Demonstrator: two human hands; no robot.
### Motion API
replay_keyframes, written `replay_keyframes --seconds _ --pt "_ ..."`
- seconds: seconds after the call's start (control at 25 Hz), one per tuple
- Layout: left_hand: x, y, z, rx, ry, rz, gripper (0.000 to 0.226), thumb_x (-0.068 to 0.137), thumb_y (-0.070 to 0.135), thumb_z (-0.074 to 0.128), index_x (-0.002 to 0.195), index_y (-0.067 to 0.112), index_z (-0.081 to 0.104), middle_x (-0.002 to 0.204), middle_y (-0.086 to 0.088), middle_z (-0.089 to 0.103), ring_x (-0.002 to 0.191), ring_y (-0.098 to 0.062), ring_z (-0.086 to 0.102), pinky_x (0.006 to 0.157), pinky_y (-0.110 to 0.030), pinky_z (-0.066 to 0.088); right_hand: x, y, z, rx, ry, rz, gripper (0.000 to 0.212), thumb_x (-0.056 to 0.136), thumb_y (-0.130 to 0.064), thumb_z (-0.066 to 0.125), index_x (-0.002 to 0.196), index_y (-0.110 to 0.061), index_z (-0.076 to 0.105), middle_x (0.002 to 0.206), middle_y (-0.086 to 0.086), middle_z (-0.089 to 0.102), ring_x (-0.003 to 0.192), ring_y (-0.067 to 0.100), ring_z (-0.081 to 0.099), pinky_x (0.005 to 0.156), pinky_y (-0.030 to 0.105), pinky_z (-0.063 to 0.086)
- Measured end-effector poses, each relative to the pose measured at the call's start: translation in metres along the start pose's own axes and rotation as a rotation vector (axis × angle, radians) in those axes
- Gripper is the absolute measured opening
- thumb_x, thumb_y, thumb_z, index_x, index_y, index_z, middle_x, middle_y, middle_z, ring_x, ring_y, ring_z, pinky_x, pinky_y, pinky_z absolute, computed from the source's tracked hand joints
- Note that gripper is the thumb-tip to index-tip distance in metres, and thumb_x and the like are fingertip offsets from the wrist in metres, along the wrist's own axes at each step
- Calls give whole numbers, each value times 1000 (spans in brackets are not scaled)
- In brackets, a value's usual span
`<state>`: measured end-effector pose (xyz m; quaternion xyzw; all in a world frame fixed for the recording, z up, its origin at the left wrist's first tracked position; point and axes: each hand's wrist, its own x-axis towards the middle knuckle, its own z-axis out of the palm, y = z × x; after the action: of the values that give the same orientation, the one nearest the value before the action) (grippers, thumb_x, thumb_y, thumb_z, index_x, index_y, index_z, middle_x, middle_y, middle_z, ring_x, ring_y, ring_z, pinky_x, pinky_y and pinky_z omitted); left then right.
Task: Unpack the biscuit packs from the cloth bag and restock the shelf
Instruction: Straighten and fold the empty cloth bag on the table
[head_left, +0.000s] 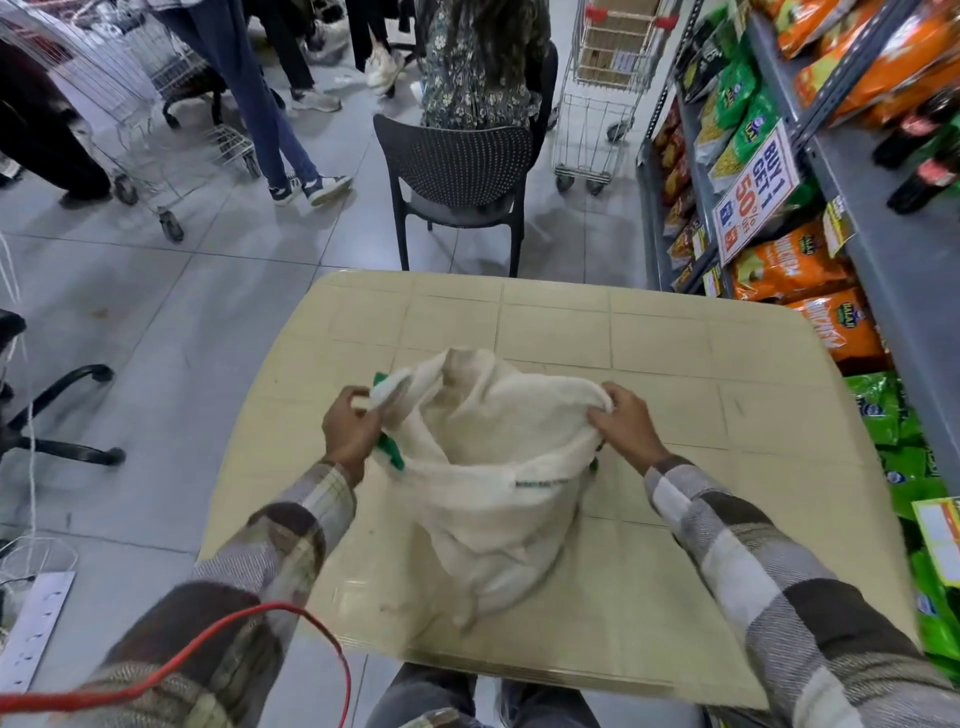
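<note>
Grey floor tiles surrounded a beige table (675, 332), with the cream cloth bag (488, 499) lying at its centre, mouth pulled open. At 12 o'clock a dark perforated chair (457, 156) stood just beyond the table, a wire trolley (597, 130) at 1 o'clock. The snack shelf (883, 249) with its offer sign (756, 189) ran along 3 o'clock. A red cable (218, 642) looped across 7 o'clock. The left hand (350, 428) gripped the bag's rim at 9 o'clock, fingers curled round the cloth; the right hand (626, 423) pinched the rim at 3 o'clock.
</note>
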<state>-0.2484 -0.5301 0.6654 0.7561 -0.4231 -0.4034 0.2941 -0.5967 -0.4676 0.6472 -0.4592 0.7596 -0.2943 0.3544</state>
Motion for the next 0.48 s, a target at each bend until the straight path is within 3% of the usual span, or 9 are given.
replay_keyframes --seconds 0.04,0.12,0.24,0.36,0.44,0.48 --pt "4 18 -6 5 14 144 13 87 12 62 100 14 64 102 -13 65 97 -33 62 81 -40 55 -4 1 -14 88 60 5 12 82 0 57 91 -6 62 83 10 62 73 24 56 59 36 52" --pt "9 52 -13 39 46 415 28 82 -6 52 97 10 68 105 -15 62 103 -33 59 87 -40 52 -19 6 -35 252 159 0 19 81 1 57 95 -9 64 80 8 63 65 21 55 46 27 47" --pt "-1 91 -3 44 -52 678 36 79 -16 50 96 7 71 108 -16 59 103 -25 59 76 -23 51 -68 32 -29 422 211 99 15 79 -4 64 93 -8 67 75 6 66 55 19 58 39 25 45" --pt "-28 104 26 39 -261 790 34 83 -13 52 97 11 71 108 -11 60 100 -20 59 74 -26 53 -130 75 15 429 37 297 15 84 0 70 88 -14 69 84 11 72 57 11 68 46 32 55" --pt "-49 91 48 87 -434 829 33 84 -12 54 99 12 71 108 -8 61 94 -17 59 75 -22 52 -164 96 43 325 -185 398 5 85 -12 75 89 -12 71 86 9 74 66 13 69 63 38 59" --pt "-60 80 58 115 -508 837 32 84 -11 56 102 11 71 108 -8 61 91 -16 59 75 -19 51 -175 102 52 228 -261 412 14 83 -21 78 89 -10 72 85 5 75 71 13 68 69 34 58"
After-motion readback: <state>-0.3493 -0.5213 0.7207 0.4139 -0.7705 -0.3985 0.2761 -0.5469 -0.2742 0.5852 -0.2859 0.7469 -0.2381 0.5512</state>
